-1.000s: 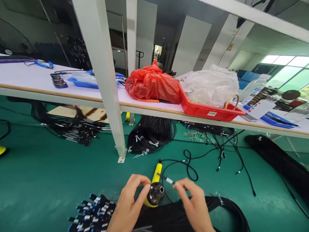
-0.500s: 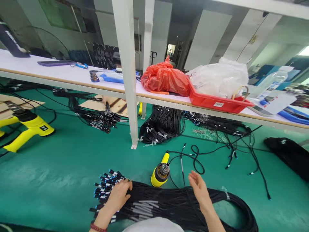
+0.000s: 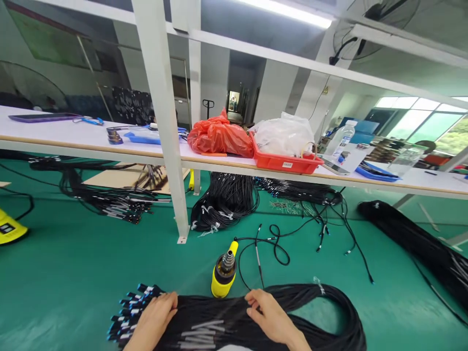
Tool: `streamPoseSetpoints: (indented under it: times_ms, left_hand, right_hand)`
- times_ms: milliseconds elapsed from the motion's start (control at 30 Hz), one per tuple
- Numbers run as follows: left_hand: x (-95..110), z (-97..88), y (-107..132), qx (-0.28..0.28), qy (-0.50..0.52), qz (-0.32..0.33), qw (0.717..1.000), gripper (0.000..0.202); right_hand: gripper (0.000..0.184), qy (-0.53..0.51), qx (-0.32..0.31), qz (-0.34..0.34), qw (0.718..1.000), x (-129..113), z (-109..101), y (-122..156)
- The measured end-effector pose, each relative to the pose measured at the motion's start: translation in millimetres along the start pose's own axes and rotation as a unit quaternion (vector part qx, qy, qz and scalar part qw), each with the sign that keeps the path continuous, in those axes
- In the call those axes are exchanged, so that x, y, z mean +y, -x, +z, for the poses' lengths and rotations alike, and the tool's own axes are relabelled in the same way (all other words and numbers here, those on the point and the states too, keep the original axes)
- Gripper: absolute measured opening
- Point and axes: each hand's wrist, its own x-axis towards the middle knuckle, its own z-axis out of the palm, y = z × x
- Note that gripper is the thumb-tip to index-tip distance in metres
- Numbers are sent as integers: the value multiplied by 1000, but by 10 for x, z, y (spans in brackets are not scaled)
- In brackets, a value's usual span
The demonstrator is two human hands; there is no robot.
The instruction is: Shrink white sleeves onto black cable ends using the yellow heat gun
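A thick bundle of black cables (image 3: 314,317) lies across the green mat in front of me, its blue-tipped ends fanned out at the left (image 3: 127,312). My left hand (image 3: 155,319) rests on the bundle near those ends, fingers curled onto the cables. My right hand (image 3: 270,317) lies on the bundle further right, fingers bent down onto the strands. A yellow heat gun (image 3: 224,275) stands nozzle up just beyond the bundle, between my hands. A single thin cable (image 3: 258,258) runs from the bundle past the gun.
A white shelf (image 3: 91,146) on white posts (image 3: 164,126) spans the bench, carrying a red bag (image 3: 219,136), a red tray (image 3: 288,163) with clear bags and a bottle (image 3: 338,139). More black cable coils (image 3: 223,200) lie beneath. Another yellow tool (image 3: 9,229) sits far left.
One second ago my hands held a thin cable end at the heat gun nozzle. They let it go and dropped onto the black bundle. My view tilted up.
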Motion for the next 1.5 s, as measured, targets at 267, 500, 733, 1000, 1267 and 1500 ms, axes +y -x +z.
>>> streamPoseSetpoints:
  times_ms: [267, 500, 733, 1000, 1267, 1500]
  left_hand:
    - [80, -889, 224, -54, -4, -48, 997, 27]
    - [171, -1720, 431, -28, -36, -54, 998, 32]
    - [1039, -2000, 477, 10, -27, 97, 995, 34]
    - [1794, -1828, 208, 87, -15, 241, 967, 28]
    - [1660, -1780, 90, 97, 69, 188, 975, 25]
    - [1665, -1673, -40, 109, 125, 169, 971, 25]
  right_hand:
    - [27, -5, 16, -6, 1000, 20, -194, 189]
    - [28, -109, 75, -53, 990, -531, -619, 295]
    - [27, -139, 43, -149, 978, -1374, -828, 428]
    - [24, -78, 44, -178, 980, -1665, -769, 320]
    - [22, -71, 90, -138, 984, -1484, -823, 167]
    - [20, -66, 112, -128, 983, -1483, -744, 6]
